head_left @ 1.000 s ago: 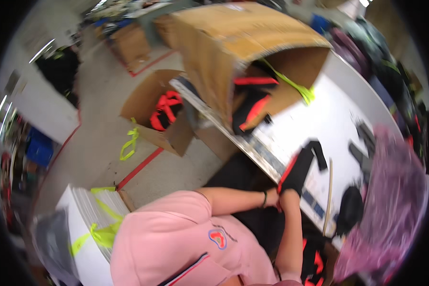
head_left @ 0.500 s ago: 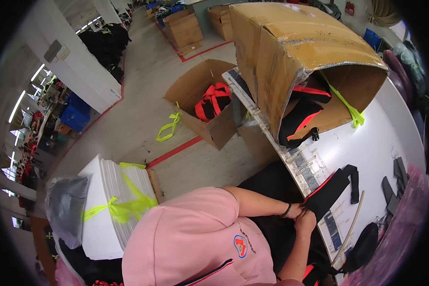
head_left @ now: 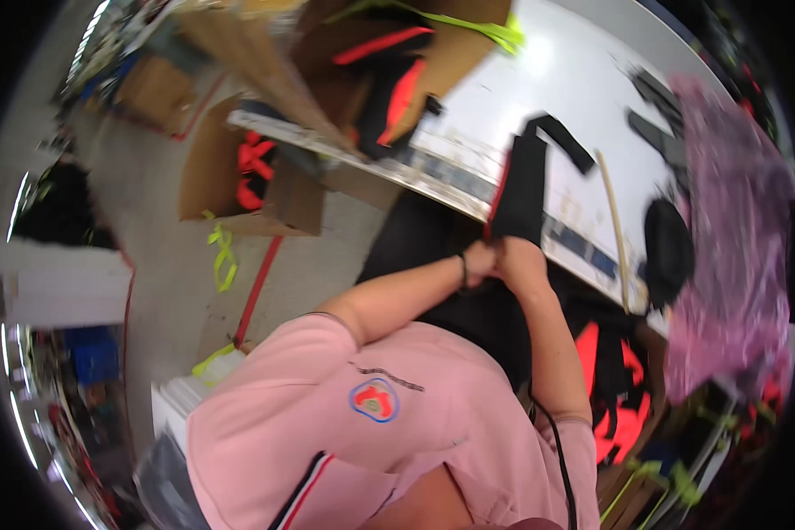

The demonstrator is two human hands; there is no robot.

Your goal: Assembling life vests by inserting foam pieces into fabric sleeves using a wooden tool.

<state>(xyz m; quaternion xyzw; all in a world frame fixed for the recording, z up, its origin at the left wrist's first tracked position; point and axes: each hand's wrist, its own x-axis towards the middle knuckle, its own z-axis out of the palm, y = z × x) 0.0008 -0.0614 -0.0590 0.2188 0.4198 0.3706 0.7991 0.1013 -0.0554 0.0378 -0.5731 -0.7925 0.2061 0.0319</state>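
Observation:
A long black fabric piece [head_left: 523,190] with red edging lies over the near edge of the white table [head_left: 503,97], a black strap at its far end. My left hand [head_left: 480,262] and my right hand [head_left: 522,261] meet at its near end, just off the table edge. Both are closed, pinching that end side by side. The fingertips are blurred and partly hidden, so any smaller part between them does not show. Right of the piece, a thin pale stick [head_left: 612,225] lies across the table near a rounded black item [head_left: 668,252].
A cardboard box [head_left: 477,75] on its side holds black and red pieces at the table's left. Another box [head_left: 296,203] stands on the floor beyond. Pink plastic sheeting [head_left: 724,221] hangs at the right. Red and black pieces [head_left: 614,389] fill a box beside my right arm.
The view has swung to the right, so the table and boxes appear shifted left and turned. Both hands stay together at the near end of the black piece.

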